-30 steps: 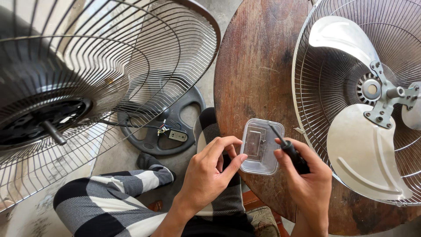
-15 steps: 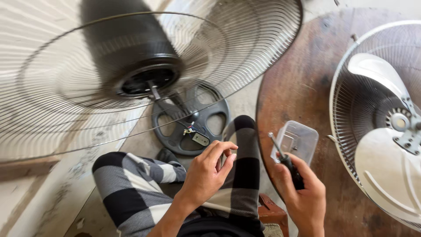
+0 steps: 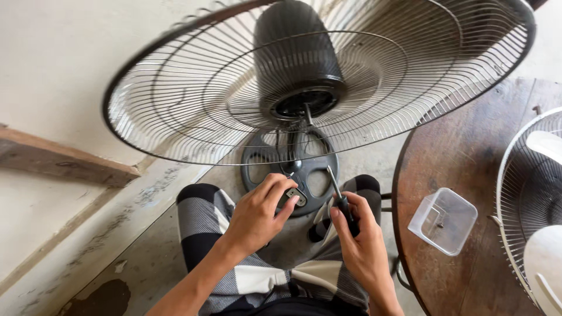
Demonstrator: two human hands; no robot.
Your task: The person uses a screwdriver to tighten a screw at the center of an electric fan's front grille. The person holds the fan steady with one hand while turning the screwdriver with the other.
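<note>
A black fan with a round wire rear grille (image 3: 175, 111) and a black motor housing (image 3: 295, 58) stands in front of me, its bare shaft pointing down toward me. Its round black base (image 3: 260, 161) lies on the floor behind my knees. My left hand (image 3: 260, 213) is raised below the grille with thumb and fingers pinched together; whether a small part sits between them I cannot tell. My right hand (image 3: 360, 237) grips a black-handled screwdriver (image 3: 339, 196) whose tip points up toward the motor.
A round wooden table (image 3: 468, 169) is at my right, with a clear plastic box (image 3: 443, 220) on it and a second fan with a white blade (image 3: 535, 216) at its edge. A wooden plank (image 3: 64, 161) lies against the wall at left. My legs wear black-and-white checked cloth.
My view swung left from the table to the black fan. My left hand left the clear box and rose toward the grille; the right hand followed with the screwdriver.
</note>
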